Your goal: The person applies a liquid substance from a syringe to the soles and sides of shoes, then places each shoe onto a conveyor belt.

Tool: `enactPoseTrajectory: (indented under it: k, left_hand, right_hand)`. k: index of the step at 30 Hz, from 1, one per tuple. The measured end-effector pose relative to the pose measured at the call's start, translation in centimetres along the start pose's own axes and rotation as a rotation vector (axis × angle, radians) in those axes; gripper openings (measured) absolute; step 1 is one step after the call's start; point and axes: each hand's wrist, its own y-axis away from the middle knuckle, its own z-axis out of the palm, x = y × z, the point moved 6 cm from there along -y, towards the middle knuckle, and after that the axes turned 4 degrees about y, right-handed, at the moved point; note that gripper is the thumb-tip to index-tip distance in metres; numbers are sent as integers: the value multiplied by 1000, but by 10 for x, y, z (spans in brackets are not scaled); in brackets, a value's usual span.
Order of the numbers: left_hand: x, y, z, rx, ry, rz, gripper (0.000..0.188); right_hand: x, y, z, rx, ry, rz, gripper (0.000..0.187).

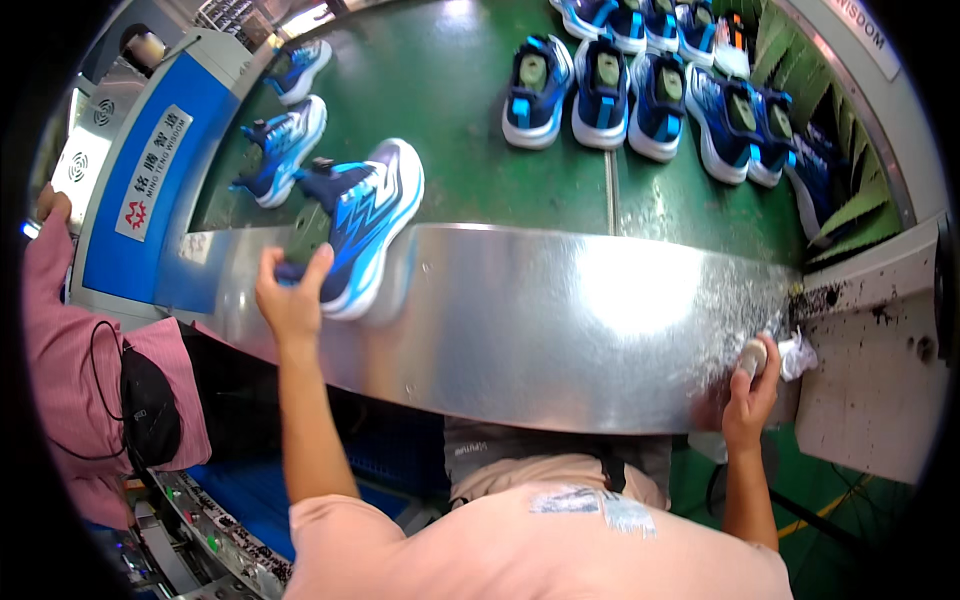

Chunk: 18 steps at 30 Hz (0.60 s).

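My left hand (294,300) is closed on the heel end of a blue sneaker (368,225) with a white sole. The sneaker lies tilted on its side, its toe pointing away from me, above the metal ledge and the edge of the green surface. At the right end of the ledge, my right hand (750,402) grips a small, rounded, pale grey-beige object (752,357) whose kind I cannot make out. Just beyond its fingers lies a crumpled white cloth or paper (796,356).
Beyond the shiny metal ledge (500,330) is a green work surface (440,90). Two more sneakers (285,150) lie at the far left; several stand in rows (600,95) at the back right. Green flaps (862,205) hang at the right. A person in pink (85,370) is at the left.
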Motion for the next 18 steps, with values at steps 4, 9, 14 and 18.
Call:
enactPoseTrajectory:
  k: [4,9,14,18]
  left_hand:
    - [18,87,32,91,173,-186,51]
    - [94,81,28,-758,98,387,68]
    - [134,-1,61,-885,-461,737,77]
    - [128,-1,94,-1250,-496,459,59]
  right_hand:
    - [-1,-28,26,-33,224,-223,52]
    - [-35,-23,35,-66,588,-456,54]
    - [-48,-5,38,-272,538,-347,54]
    - [-56,4,32,-311,283,-242,54]
